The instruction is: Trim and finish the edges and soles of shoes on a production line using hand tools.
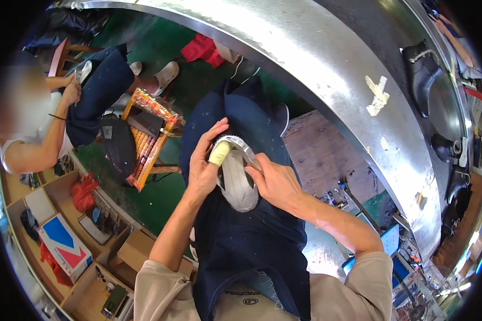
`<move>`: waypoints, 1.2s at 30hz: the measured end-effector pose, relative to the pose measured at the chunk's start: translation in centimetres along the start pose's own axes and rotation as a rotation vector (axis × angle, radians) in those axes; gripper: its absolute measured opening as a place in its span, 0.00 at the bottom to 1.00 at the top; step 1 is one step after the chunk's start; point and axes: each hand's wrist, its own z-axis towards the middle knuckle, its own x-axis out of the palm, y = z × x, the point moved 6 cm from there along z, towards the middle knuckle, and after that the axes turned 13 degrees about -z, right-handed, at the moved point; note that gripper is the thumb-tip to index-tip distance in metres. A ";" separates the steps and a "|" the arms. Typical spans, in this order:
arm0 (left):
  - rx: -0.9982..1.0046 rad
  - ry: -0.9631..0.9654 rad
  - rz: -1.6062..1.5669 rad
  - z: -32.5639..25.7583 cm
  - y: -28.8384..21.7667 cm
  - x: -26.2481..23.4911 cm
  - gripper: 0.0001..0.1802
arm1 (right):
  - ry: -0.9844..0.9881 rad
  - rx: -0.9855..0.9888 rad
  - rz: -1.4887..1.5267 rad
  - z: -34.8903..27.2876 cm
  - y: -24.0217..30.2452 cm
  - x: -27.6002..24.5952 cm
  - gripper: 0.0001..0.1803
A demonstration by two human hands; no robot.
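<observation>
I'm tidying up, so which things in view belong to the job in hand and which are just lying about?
Job:
pale shoe piece, gripped by left hand and right hand
yellow wrap on the left thumb
dark apron beneath

Apparently lying about:
black boot
red plastic bag
white box

Glare whitens the metal bench (337, 67), its edge bowed by the lens; corners are black, the far-right rim perhaps soft.

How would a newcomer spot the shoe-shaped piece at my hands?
Start at the dark blue apron in mid-view. Over it, between the left hand and the right hand, is the shoe-shaped piece, rounded end toward the wearer. Its pale grey stands out against that dark apron.
</observation>
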 end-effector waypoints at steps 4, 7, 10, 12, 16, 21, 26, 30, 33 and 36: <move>-0.195 -0.059 -0.104 0.8 -0.7 1.7 0.19 | 0.048 0.005 -0.115 -1.0 1.6 -1.5 0.13; -0.254 -0.260 -0.254 0.7 0.9 1.2 0.13 | 0.050 -0.012 -0.405 -1.4 2.4 -1.1 0.12; -0.286 -0.279 -0.204 0.5 0.3 0.7 0.15 | 0.126 -0.163 -0.315 -1.3 2.8 -2.4 0.11; -0.141 -0.177 -0.024 0.6 1.2 0.3 0.16 | 0.123 -0.133 -0.206 -2.7 3.3 -4.3 0.11; 0.079 0.004 0.169 0.3 0.2 1.5 0.23 | -0.132 -0.002 0.102 -1.5 3.4 -5.3 0.13; 0.109 0.035 0.132 0.3 1.3 1.1 0.25 | 0.029 -0.019 -0.225 2.4 2.4 -2.5 0.13; 0.123 0.042 0.183 0.3 0.7 2.0 0.25 | -0.113 0.093 0.025 1.9 2.3 -3.7 0.13; 0.078 0.002 0.076 1.1 2.1 1.4 0.24 | 0.156 0.127 -0.034 3.7 1.0 -2.4 0.14; 0.071 -0.439 0.166 -2.8 2.0 0.7 0.29 | 0.318 0.306 0.330 2.7 0.8 -3.6 0.15; 0.036 -0.361 0.408 -4.6 -0.3 -0.8 0.24 | 0.363 0.148 0.174 1.4 0.2 -5.1 0.13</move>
